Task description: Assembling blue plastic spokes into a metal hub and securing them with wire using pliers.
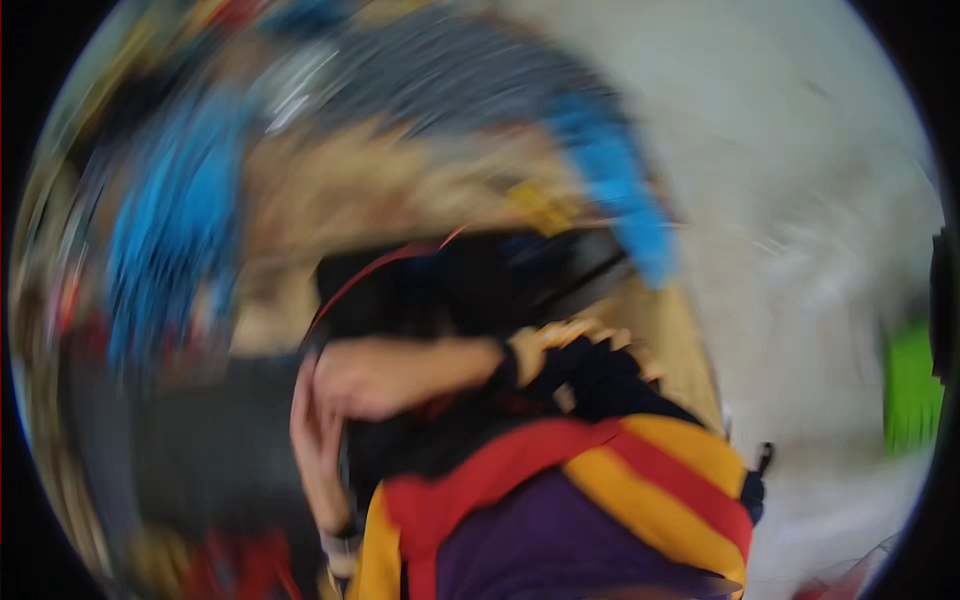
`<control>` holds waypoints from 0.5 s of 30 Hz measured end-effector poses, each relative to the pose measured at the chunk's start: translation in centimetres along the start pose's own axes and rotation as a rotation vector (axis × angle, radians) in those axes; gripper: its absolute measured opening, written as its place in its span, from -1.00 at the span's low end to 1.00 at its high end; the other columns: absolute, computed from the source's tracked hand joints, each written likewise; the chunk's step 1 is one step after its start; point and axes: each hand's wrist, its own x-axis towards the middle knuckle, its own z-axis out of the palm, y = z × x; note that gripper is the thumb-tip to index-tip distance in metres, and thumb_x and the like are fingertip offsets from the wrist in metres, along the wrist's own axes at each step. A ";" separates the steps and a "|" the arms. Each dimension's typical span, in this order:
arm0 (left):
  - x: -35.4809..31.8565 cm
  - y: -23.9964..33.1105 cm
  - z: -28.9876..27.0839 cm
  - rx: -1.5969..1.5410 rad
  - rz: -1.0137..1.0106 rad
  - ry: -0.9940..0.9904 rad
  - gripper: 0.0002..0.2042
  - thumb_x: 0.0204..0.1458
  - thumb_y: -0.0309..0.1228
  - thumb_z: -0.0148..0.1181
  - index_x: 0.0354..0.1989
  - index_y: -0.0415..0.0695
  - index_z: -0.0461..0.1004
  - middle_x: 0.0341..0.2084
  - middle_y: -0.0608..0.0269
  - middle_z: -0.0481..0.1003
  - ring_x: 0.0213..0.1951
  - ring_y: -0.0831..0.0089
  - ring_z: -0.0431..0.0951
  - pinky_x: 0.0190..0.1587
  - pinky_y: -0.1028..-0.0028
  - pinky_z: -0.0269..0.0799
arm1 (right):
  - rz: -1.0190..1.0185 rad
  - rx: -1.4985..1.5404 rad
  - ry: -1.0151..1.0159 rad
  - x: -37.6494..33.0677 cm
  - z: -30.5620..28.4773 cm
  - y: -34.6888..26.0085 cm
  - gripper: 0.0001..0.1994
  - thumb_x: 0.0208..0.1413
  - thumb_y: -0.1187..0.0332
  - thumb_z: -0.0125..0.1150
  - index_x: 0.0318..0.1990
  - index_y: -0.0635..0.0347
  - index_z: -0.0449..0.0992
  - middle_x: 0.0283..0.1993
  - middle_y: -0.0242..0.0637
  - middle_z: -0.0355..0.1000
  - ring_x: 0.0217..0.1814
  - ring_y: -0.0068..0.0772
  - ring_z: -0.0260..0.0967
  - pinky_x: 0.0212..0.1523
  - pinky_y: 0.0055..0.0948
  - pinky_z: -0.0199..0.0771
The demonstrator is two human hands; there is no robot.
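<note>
The whole picture is smeared by motion. My right forearm reaches across my body, and my right hand (352,382) is curled closed against my left hand. What it grips, if anything, is hidden. My left hand (318,432) comes up from the lower edge, a light band at its wrist; its fingers are too blurred to read. From just above the hands a thin orange-red cord (375,268) arcs up and to the right. Behind it lies a dark black object or bag (400,290), whose kind I cannot make out.
Ahead is a brown work surface (340,170) with blurred blue pieces (180,220) at left, another blue piece (615,190) at right and a yellow object (540,207). A dark grey panel (200,430) stands at left. Pale floor (800,250) and a green object (912,390) lie right.
</note>
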 end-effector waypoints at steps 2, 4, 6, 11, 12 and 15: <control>-2.8 2.8 3.0 0.227 0.015 0.217 -0.48 0.29 -0.29 -0.10 0.37 -0.24 0.07 0.17 -0.02 0.36 -0.09 0.52 0.48 -0.12 0.52 0.40 | -0.084 -0.250 -0.027 -0.6 1.0 0.1 -0.94 0.12 0.42 0.12 -0.33 0.19 0.49 -0.21 -0.22 0.42 -0.11 -0.14 0.39 -0.10 -0.28 0.45; -5.0 3.3 2.8 0.195 0.094 0.169 -0.48 0.26 -0.31 -0.03 0.34 -0.28 0.09 0.14 -0.04 0.38 -0.08 0.45 0.48 -0.14 0.56 0.38 | 0.328 0.020 -0.171 -1.0 0.9 -1.7 -0.93 0.12 0.45 0.17 -0.32 0.25 0.46 -0.23 -0.18 0.40 -0.14 -0.12 0.40 -0.16 -0.31 0.44; -7.5 4.8 5.0 0.238 0.209 0.188 -0.48 0.25 -0.34 0.01 0.33 -0.30 0.10 0.13 -0.04 0.39 -0.04 0.41 0.49 -0.08 0.55 0.40 | 0.324 0.103 -0.277 -0.2 0.6 -3.0 -0.93 0.12 0.46 0.17 -0.32 0.27 0.45 -0.28 -0.20 0.40 -0.21 -0.13 0.41 -0.20 -0.29 0.43; -8.9 5.0 5.7 0.539 0.398 0.447 -0.51 0.24 -0.45 0.02 0.31 -0.33 0.12 0.09 -0.04 0.41 0.10 0.23 0.46 0.15 0.42 0.39 | 0.465 0.064 -0.254 -2.4 -2.6 -2.9 -0.89 0.15 0.42 0.16 -0.32 0.30 0.46 -0.34 -0.30 0.40 -0.35 -0.46 0.38 -0.31 -0.51 0.37; -8.6 4.4 5.0 0.542 0.373 0.498 -0.52 0.24 -0.48 0.02 0.30 -0.34 0.12 0.09 -0.05 0.41 0.13 0.20 0.44 0.20 0.38 0.36 | 0.459 0.067 -0.260 -3.3 -4.3 -2.8 -0.89 0.15 0.42 0.16 -0.32 0.30 0.46 -0.34 -0.30 0.40 -0.35 -0.46 0.38 -0.31 -0.51 0.37; -7.9 0.4 2.4 1.240 0.211 0.528 -0.54 0.23 -0.53 -0.01 0.30 -0.34 0.12 0.14 -0.09 0.35 0.17 0.10 0.41 0.25 0.34 0.33 | 0.668 0.176 -0.207 -6.2 -8.6 -2.1 -0.89 0.15 0.43 0.16 -0.31 0.30 0.46 -0.34 -0.35 0.40 -0.37 -0.61 0.32 -0.33 -0.61 0.31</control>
